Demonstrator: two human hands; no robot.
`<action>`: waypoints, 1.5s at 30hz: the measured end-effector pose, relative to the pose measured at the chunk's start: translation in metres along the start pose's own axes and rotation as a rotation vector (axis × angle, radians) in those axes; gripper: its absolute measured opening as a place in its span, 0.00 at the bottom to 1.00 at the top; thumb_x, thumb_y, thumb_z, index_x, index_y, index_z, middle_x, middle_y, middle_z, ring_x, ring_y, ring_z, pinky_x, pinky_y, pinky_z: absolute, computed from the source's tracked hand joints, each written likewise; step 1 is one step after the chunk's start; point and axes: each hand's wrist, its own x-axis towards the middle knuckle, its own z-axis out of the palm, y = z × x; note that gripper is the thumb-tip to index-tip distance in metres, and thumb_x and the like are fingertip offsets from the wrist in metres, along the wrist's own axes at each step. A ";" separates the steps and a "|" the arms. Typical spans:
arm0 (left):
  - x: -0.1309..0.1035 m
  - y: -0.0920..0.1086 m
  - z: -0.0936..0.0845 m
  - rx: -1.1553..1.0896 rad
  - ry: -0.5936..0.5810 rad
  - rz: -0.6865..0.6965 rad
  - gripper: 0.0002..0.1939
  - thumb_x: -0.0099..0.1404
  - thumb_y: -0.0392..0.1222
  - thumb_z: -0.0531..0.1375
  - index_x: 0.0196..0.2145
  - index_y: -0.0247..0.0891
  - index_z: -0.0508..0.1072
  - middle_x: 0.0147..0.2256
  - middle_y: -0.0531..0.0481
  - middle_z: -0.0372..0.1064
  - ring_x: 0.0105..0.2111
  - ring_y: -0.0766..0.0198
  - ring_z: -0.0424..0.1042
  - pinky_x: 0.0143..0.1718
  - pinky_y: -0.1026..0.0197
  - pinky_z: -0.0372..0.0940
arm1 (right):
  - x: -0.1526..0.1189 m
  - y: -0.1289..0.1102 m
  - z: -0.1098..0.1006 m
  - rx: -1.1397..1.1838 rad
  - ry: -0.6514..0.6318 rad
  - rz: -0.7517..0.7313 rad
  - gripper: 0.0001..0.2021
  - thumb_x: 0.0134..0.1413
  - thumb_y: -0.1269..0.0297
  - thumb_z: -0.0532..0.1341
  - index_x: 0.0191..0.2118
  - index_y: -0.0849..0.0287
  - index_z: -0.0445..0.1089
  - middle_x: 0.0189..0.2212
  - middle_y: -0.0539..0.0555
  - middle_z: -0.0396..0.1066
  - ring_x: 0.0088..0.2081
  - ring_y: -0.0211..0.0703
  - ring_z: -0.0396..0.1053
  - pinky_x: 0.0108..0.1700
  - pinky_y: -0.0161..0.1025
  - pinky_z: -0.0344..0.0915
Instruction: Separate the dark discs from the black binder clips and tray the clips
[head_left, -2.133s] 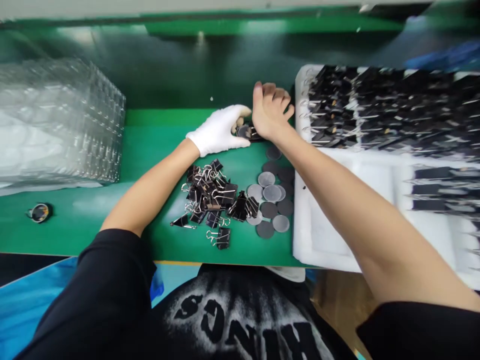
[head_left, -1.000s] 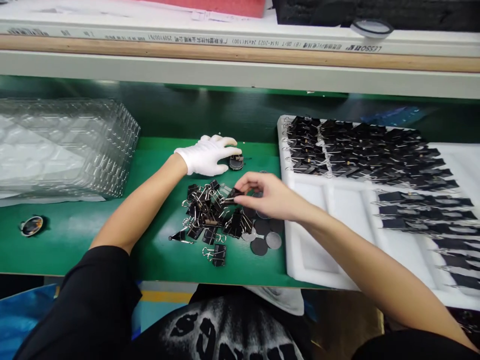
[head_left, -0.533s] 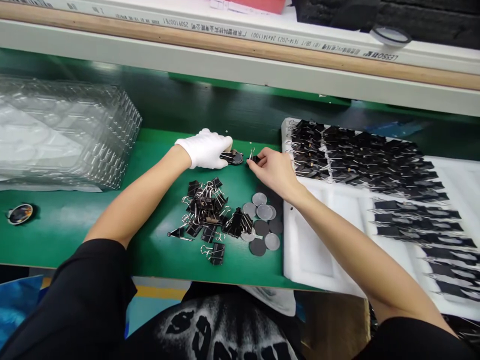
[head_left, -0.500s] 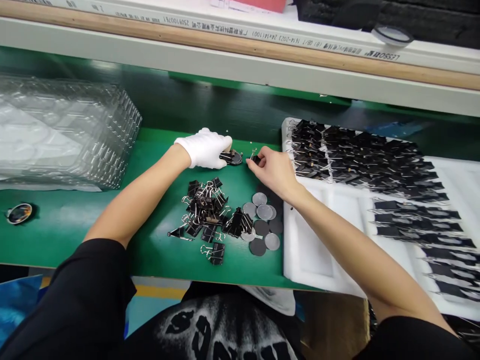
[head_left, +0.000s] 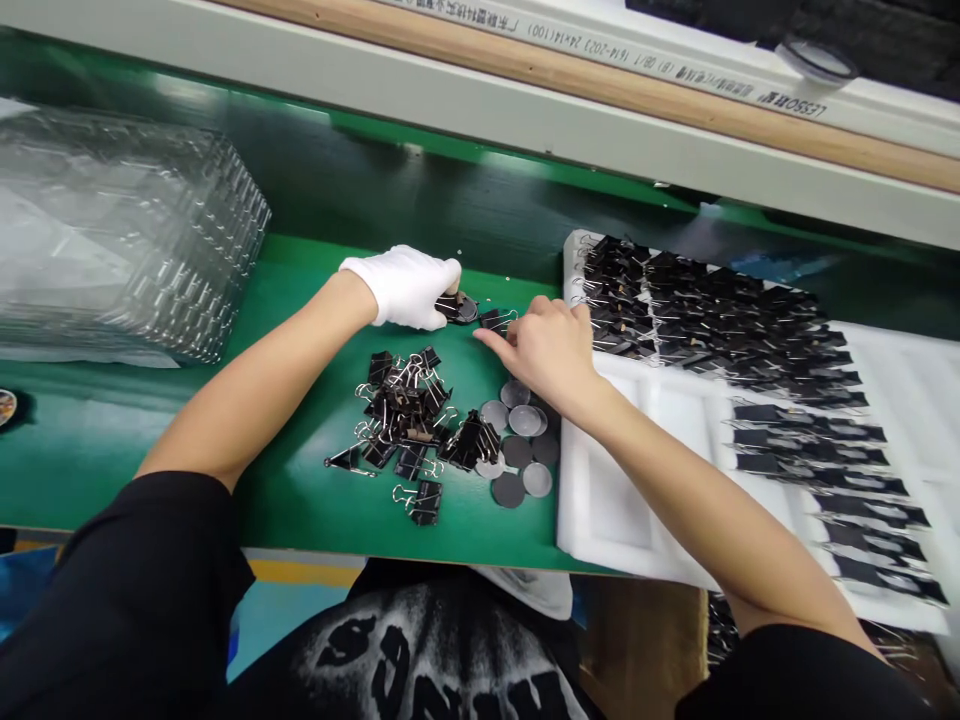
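My left hand (head_left: 409, 287), in a white glove, is closed on a small black part with a round grey disc (head_left: 465, 308) at its end. Just right of it, my bare right hand (head_left: 551, 350) has its fingers curled at the wire handles of a black binder clip (head_left: 493, 321). The thumb stretches along the clip's near side, and the fingertips are partly hidden. Toward me lies a heap of black binder clips (head_left: 409, 400), with one clip (head_left: 428, 502) apart from it. Beside the heap are several grey and dark round discs (head_left: 537, 479).
White foam trays (head_left: 600, 500) stand at the right, with rows of black binder clips (head_left: 720, 310) on them. Stacked clear plastic trays (head_left: 150, 240) fill the left. A beam with a wooden strip (head_left: 525, 70) runs across the back above the green table (head_left: 300, 500).
My right hand has shifted slightly right and turned, so more of the binder clip shows left of its fingers. My left hand keeps its hold. The view has shifted a little.
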 end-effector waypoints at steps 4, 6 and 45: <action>0.001 0.003 0.000 0.017 0.003 -0.018 0.34 0.60 0.61 0.66 0.61 0.46 0.76 0.42 0.41 0.80 0.45 0.42 0.79 0.47 0.47 0.71 | 0.026 0.004 -0.015 0.133 0.141 0.110 0.34 0.77 0.42 0.43 0.39 0.59 0.80 0.42 0.67 0.72 0.54 0.70 0.70 0.60 0.68 0.60; 0.001 0.005 -0.001 0.055 -0.025 -0.032 0.29 0.61 0.62 0.65 0.54 0.45 0.80 0.41 0.40 0.79 0.45 0.40 0.79 0.48 0.46 0.70 | 0.050 0.005 -0.011 0.202 0.172 0.155 0.33 0.78 0.44 0.39 0.48 0.58 0.77 0.49 0.67 0.72 0.59 0.69 0.67 0.62 0.69 0.59; 0.005 0.007 0.038 -0.093 0.147 0.069 0.25 0.61 0.62 0.65 0.45 0.39 0.81 0.37 0.46 0.77 0.45 0.45 0.79 0.46 0.52 0.65 | 0.118 0.028 0.090 0.632 0.130 0.428 0.38 0.72 0.31 0.32 0.62 0.49 0.65 0.67 0.65 0.57 0.76 0.68 0.46 0.68 0.82 0.48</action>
